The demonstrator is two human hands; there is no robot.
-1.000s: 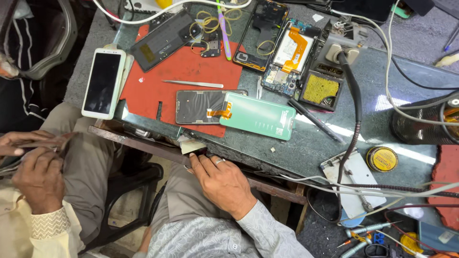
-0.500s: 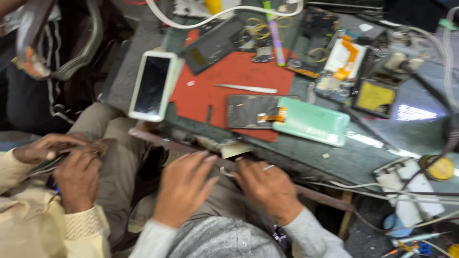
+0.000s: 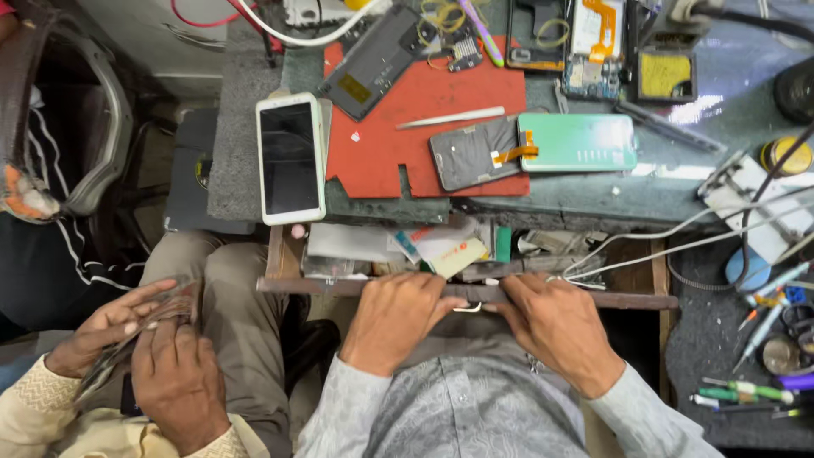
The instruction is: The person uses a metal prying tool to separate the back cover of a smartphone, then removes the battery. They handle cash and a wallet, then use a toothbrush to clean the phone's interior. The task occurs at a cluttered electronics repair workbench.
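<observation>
Both the left hand (image 3: pixel 397 318) and right hand (image 3: pixel 555 326) curl over the near front edge of the open wooden drawer (image 3: pixel 475 291) under the table (image 3: pixel 585 191), which looks stiff, cluttered and best gripped along that rail.

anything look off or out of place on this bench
The white phone lies half off the red mat, its lower end overhanging the bench edge above the open drawer, which is crammed with loose papers.
</observation>
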